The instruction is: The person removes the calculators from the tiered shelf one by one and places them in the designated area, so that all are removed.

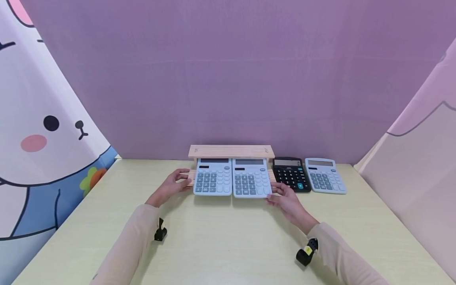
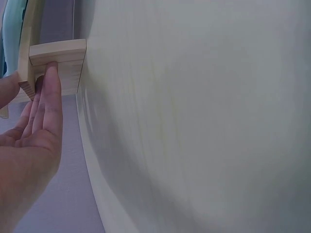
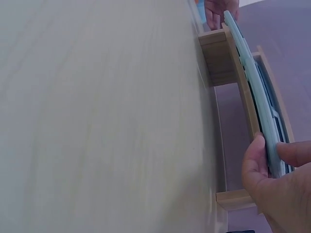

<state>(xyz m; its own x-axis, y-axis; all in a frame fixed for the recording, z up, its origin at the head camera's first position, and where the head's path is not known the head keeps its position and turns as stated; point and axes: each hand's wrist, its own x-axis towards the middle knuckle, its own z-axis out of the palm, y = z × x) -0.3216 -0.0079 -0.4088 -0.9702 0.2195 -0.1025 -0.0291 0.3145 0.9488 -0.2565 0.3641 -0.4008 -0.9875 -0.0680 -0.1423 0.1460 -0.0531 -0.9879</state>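
A small two-level wooden shelf stands at the back of the table, against the purple cloth. On its lower board lie two light blue calculators side by side, the left calculator and the right calculator, keys facing up and front edges jutting out past the board. My left hand holds the left end of the lower board, thumb on one face and fingers behind it. With thumb and fingers, my right hand pinches the right calculator's front right corner.
Right of the shelf, a black calculator and another light blue calculator lie on the pale table, the black one close by my right hand. Purple cloth hangs behind, with printed cloth on the left side.
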